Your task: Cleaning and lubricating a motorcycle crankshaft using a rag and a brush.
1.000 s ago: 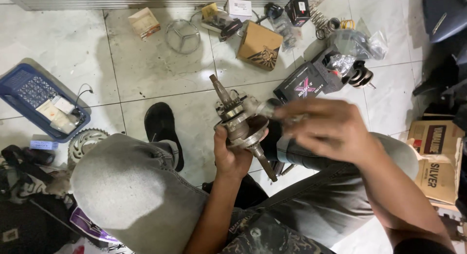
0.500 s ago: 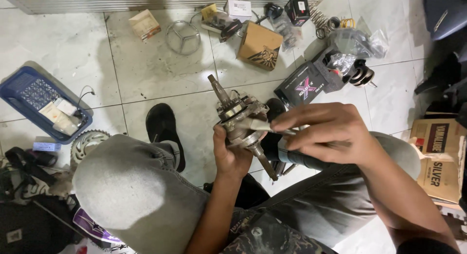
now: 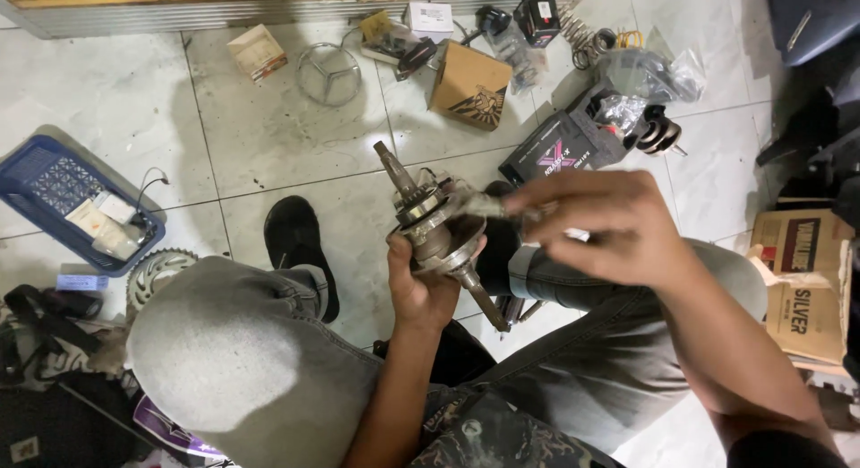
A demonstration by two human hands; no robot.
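Gripping the crankshaft (image 3: pixel 436 233) from below, the left hand (image 3: pixel 421 289) held it above the knees — long axis slanting upper-left to lower-right — while the right hand (image 3: pixel 618 226) pinched its connecting rod (image 3: pixel 488 205), the fingers blurred.

Right hand (image 3: pixel 618 226) is motion-blurred, fingertips esp.; what they pinch at the metal shaft part (image 3: pixel 439 231) can't be told, maybe a small pin. Left hand (image 3: pixel 425 284) covers the part's underside. Lower shaft end runs behind the knee beside the part. Right of the part, cardboard box (image 3: pixel 802 284) is cut by the frame edge. Far left of the part, blue basket (image 3: pixel 40 177) is cut off too; its contents too small to tell. Black shoe (image 3: pixel 296 244), left of the part, half hidden by the knee.
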